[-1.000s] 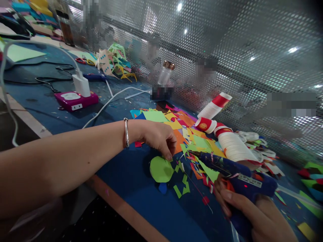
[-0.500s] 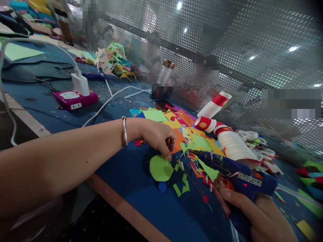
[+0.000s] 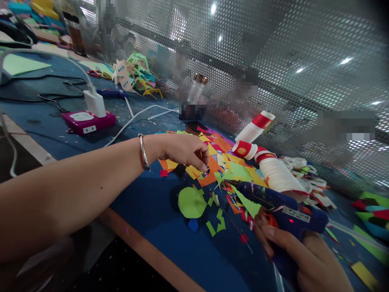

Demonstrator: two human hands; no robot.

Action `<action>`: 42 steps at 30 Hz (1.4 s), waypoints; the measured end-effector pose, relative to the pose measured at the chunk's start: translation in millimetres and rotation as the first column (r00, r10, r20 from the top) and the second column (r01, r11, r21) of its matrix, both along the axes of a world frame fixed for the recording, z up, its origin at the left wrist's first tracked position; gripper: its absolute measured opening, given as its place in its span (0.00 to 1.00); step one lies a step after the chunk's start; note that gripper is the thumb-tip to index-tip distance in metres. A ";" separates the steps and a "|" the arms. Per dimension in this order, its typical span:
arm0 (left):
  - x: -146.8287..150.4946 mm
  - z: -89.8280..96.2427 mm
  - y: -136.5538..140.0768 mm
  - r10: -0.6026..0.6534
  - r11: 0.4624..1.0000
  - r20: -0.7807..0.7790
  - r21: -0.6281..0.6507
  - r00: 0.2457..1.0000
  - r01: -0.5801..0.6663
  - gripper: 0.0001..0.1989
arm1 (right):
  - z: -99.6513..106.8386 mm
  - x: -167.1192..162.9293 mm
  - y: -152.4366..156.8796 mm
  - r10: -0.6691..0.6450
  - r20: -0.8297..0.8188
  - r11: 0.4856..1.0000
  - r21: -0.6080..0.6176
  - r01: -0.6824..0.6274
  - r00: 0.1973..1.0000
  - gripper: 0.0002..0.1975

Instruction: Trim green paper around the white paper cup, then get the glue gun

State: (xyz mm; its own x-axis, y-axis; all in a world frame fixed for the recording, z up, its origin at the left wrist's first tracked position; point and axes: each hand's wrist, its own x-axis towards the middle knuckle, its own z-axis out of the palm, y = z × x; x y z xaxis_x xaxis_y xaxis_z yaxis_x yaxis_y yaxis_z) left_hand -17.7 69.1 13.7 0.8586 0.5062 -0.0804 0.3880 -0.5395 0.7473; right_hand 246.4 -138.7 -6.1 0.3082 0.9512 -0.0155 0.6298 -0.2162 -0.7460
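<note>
The right hand grips the glue gun with its nozzle low over the paper scraps, a finger at the trigger. The left hand hovers above the scraps, fingertips pinched together; the green circle lies flat on the counter just below it.

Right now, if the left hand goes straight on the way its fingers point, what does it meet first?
Probably the orange paper scrap just beyond the left hand, at the edge of the paper pile. Depth is unclear, so this is a guess.
</note>
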 end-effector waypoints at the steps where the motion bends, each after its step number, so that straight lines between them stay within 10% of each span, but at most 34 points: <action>1: -2.3 0.5 2.4 -0.040 0.999 -0.015 0.003 0.999 0.040 0.17 | -0.8 2.6 0.4 0.030 -0.003 0.999 -0.019 -0.030 1.000 0.25; 5: -8.4 5.5 3.6 -0.220 0.975 -0.169 -0.057 0.961 0.213 0.14 | -5.1 15.1 3.2 0.173 -0.026 0.979 -0.109 -0.175 0.985 0.26; 14: -12.1 24.6 -25.0 -0.193 0.975 -0.353 0.038 0.915 0.220 0.35 | -0.2 11.0 3.4 0.194 0.131 0.976 -0.126 -0.178 0.972 0.29; 21: -10.7 21.8 -29.6 -0.198 0.970 -0.345 0.067 0.917 0.234 0.31 | -0.8 6.3 2.7 0.196 0.343 0.977 0.012 -0.213 0.918 0.13; 42: -14.7 22.2 -15.7 -0.222 0.969 -0.370 0.018 0.902 0.246 0.35 | 2.9 -7.0 -2.9 0.274 0.442 0.943 0.049 -0.328 0.854 0.09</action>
